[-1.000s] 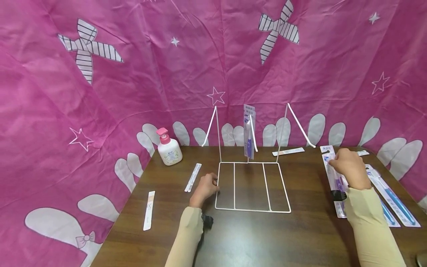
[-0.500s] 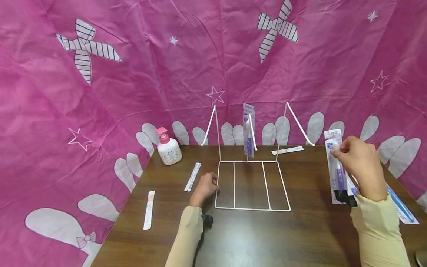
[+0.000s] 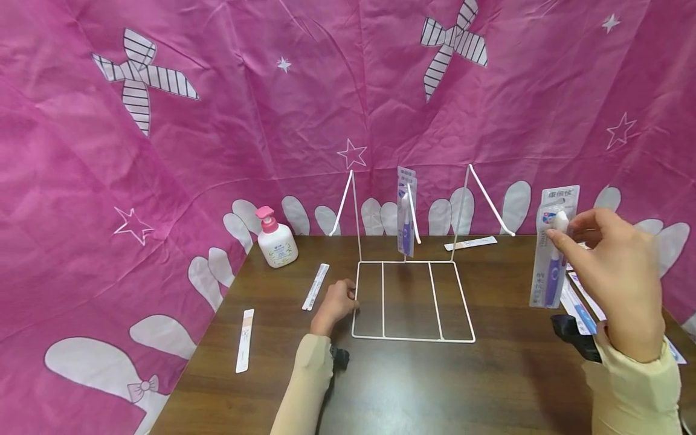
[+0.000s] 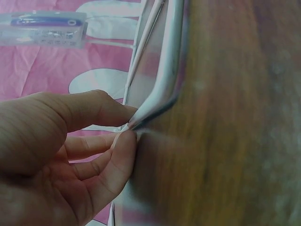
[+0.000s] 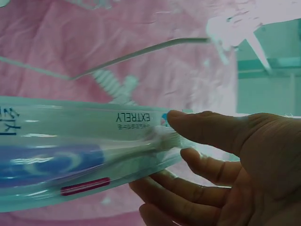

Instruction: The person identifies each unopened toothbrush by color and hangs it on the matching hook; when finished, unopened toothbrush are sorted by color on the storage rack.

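My right hand [image 3: 620, 272] holds a packaged purple toothbrush [image 3: 553, 266] upright above the table's right side. In the right wrist view, thumb and fingers pinch the pack [image 5: 84, 160] near the brush-head end. At the white wire display rack [image 3: 413, 340], my left hand [image 3: 336, 302] grips the left side of the base. The left wrist view shows thumb and fingertips pinching the rack's wire [image 4: 164, 80] close to the tabletop. Another packaged purple toothbrush [image 3: 406, 226] hangs from the rack's middle hook; a second card edge shows behind it. The two outer hooks carry nothing.
Packaged blue toothbrushes [image 3: 582, 314] lie at the right, partly hidden by my right hand. A white pump bottle [image 3: 278, 244] with a pink top stands at back left. Slim white packets lie at left [image 3: 245, 341], beside the rack [image 3: 315, 287] and behind it [image 3: 470, 243].
My right hand has lifted the packaged purple toothbrush off the table and raised it upright. The left hand stays on the rack, which has not moved.
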Motion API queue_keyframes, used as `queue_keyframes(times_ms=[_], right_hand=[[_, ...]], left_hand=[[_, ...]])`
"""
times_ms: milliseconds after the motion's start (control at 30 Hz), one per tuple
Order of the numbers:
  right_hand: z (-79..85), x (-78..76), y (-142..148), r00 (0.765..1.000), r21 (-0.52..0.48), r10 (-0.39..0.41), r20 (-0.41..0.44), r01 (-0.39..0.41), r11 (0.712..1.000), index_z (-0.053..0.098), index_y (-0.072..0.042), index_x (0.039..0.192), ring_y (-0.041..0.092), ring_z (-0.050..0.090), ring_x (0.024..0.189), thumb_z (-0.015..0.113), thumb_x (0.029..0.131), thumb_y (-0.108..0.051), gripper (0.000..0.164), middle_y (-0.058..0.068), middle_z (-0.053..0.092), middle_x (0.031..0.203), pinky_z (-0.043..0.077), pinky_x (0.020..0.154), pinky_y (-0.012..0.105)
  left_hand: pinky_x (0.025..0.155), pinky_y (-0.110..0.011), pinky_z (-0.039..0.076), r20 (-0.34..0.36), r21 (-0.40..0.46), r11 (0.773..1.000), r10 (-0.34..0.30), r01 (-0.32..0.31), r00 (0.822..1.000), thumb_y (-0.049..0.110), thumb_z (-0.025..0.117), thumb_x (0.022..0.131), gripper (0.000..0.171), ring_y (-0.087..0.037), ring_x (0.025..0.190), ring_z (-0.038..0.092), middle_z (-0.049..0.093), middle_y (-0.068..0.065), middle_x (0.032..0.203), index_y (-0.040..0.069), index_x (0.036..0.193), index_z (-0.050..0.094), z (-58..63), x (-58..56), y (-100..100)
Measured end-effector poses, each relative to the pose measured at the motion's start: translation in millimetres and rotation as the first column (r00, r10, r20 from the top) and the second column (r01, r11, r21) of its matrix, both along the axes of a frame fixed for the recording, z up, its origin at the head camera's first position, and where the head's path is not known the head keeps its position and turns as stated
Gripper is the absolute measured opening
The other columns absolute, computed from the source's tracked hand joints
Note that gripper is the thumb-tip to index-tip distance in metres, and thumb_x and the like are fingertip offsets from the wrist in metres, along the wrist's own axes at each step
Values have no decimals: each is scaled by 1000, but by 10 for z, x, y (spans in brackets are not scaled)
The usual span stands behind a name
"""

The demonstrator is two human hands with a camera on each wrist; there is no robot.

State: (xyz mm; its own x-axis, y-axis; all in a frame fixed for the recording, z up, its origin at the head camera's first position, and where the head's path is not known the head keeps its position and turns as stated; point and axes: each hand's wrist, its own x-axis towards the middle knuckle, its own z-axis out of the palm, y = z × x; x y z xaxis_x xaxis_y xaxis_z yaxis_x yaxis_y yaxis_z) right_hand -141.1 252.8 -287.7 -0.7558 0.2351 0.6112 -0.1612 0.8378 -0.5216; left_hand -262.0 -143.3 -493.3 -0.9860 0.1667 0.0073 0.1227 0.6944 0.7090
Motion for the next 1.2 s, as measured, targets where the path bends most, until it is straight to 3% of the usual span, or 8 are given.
queue_keyframes(times_ms=[100,167,233,500,700,800,1033,1200], right_hand=[[66,119,-97,987,-25,30,-155,-34,999,65,8,99,-29,40,70,85,79,-5,31,-5,74,83,32,67,1],[95,193,-158,965,-24,59,-255,-67,997,65,9,97,-31,43,72,86,76,-1,32,-30,64,84,33,70,0],[114,249,-216,938,-30,88,-335,-104,994,66,11,96,-29,47,75,87,75,-2,32,-45,50,88,33,72,1],[146,391,-522,844,-69,201,-497,-269,961,67,15,96,-15,60,81,86,82,-29,50,-28,62,93,40,77,10],[91,416,-773,793,-20,274,-544,-339,940,65,15,95,-12,59,83,79,86,-47,64,10,69,79,41,79,10],[28,416,-879,789,36,314,-528,-349,937,64,14,99,-12,58,82,72,88,-56,70,19,67,76,41,78,9],[-166,335,-1081,790,173,449,-418,-416,893,60,9,117,15,66,69,63,94,-55,68,8,71,82,49,67,13],[-302,212,-1184,794,190,498,-347,-461,867,56,6,123,19,68,67,58,96,-56,68,6,70,83,53,60,23]], left_hand=[[55,-24,46,20,8,1000,8,-8,1000,-6,77,77,38,-11,57,57,59,-3,75,-9,112,63,0,-4,10],[55,-24,46,20,8,1000,8,-8,1000,-6,77,77,38,-11,57,57,58,-3,75,-9,112,63,-2,-7,12],[55,-25,46,19,10,1000,6,-7,1000,-6,77,77,38,-12,57,57,58,-3,75,-9,112,63,-4,-12,12],[55,-24,46,13,16,1000,7,-8,1000,-6,77,76,38,-11,57,56,58,-3,75,-9,112,63,-20,-26,8],[54,-24,47,13,24,1000,2,-2,1000,-6,77,77,37,-11,56,57,59,-3,75,-9,112,63,-45,-25,4],[53,-25,47,21,31,1000,-2,1,1000,-7,76,78,36,-12,56,57,58,-4,75,-9,112,63,-53,-18,-2],[52,-25,47,13,37,999,1,-1,1000,-9,76,77,36,-12,55,57,58,-4,75,-10,111,63,-53,-22,-12],[52,-24,46,10,34,999,3,-4,1000,-9,75,76,37,-11,53,57,59,-3,74,-9,111,63,-37,-22,-2]])
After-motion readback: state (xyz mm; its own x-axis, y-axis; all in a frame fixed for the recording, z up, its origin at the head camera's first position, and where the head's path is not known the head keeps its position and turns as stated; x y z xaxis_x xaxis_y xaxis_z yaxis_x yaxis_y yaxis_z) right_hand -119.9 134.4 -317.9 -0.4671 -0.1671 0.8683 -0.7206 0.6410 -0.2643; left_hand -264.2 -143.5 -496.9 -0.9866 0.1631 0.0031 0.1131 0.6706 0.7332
